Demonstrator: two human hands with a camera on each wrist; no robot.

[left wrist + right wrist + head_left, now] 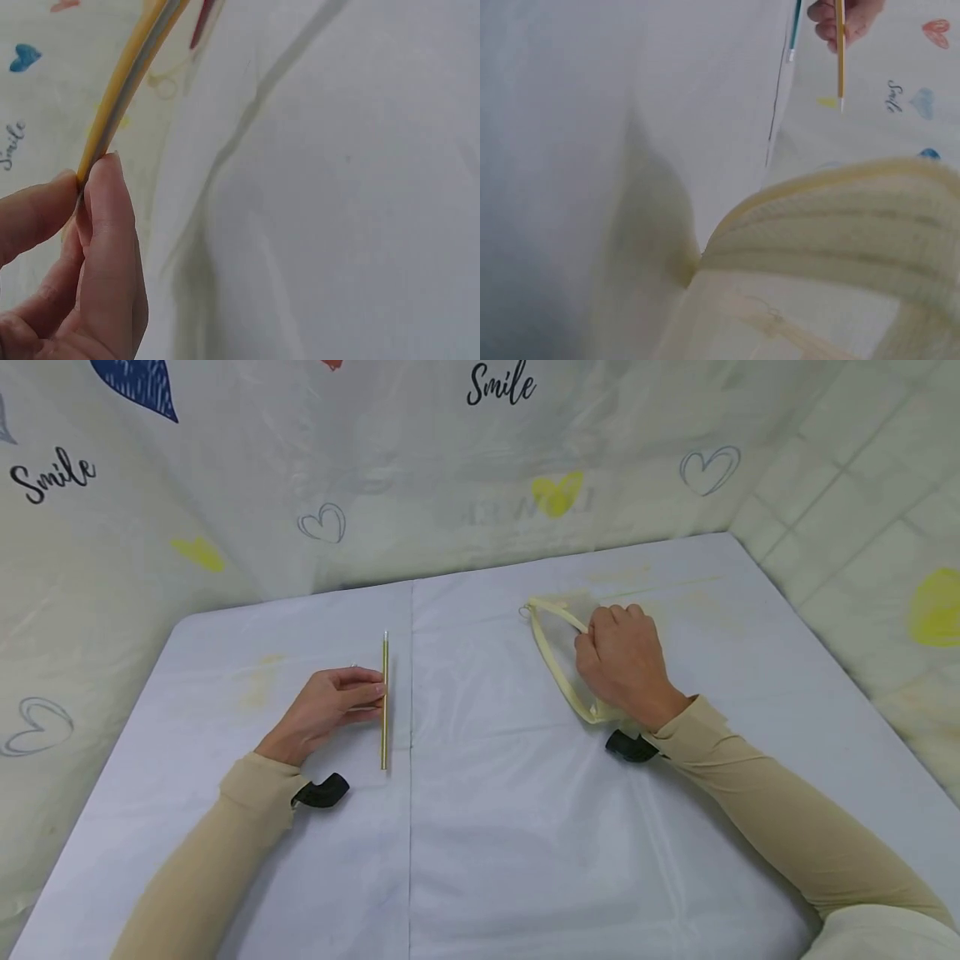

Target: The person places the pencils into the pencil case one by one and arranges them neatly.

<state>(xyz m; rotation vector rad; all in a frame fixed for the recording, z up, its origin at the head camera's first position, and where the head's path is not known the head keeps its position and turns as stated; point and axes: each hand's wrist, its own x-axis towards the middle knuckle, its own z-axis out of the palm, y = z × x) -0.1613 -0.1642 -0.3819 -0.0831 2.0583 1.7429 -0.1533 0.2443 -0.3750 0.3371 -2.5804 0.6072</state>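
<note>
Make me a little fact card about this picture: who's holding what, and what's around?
Left hand: pinches a yellow pencil-like stick
Right hand: grips a sheer yellow-trimmed pouch
Table: white, with a seam running between stick and pouch
Backdrop: behind the table, printed with hearts and "Smile"
Sleeves: beige, on both arms

A pale sheet (420,468) is hanging beyond the far edge of the white tabletop (510,843), showing "Smile" lettering (501,383), outlined hearts (710,471) and yellow hearts (558,495), while a thin seam (410,827) is running from near to far and brick-patterned sheeting (847,485) is rising along the right side.
</note>
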